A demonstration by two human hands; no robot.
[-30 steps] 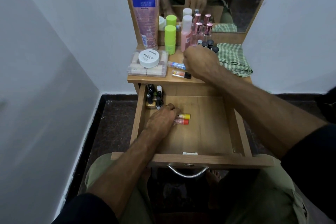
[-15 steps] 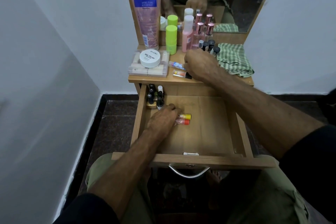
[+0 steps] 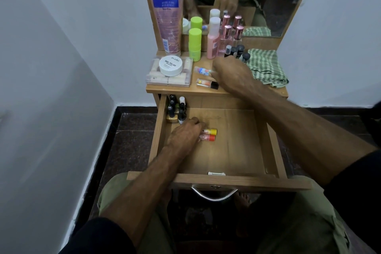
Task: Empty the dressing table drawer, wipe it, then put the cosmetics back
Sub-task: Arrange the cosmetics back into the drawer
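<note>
2 hands: left point(image 3: 185, 136) in drawer point(image 3: 237, 150), right point(image 3: 231, 72) above.

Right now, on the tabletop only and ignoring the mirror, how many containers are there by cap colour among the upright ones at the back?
Lime-green stick: 1
White-capped pink bottle: 1
Rose-gold-capped perfume bottles: 2
Pink tube, standing on its cap: 1
Total: 5. The small dark-capped bottles beside the right hand are not counted; it partly hides them.

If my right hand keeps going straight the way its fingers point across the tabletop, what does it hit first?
Probably the small clear tube with the blue-and-red label: the right hand points left toward it, fingertips apparently just short. Beyond it sits the clear plastic box. Depth is unclear.
</note>
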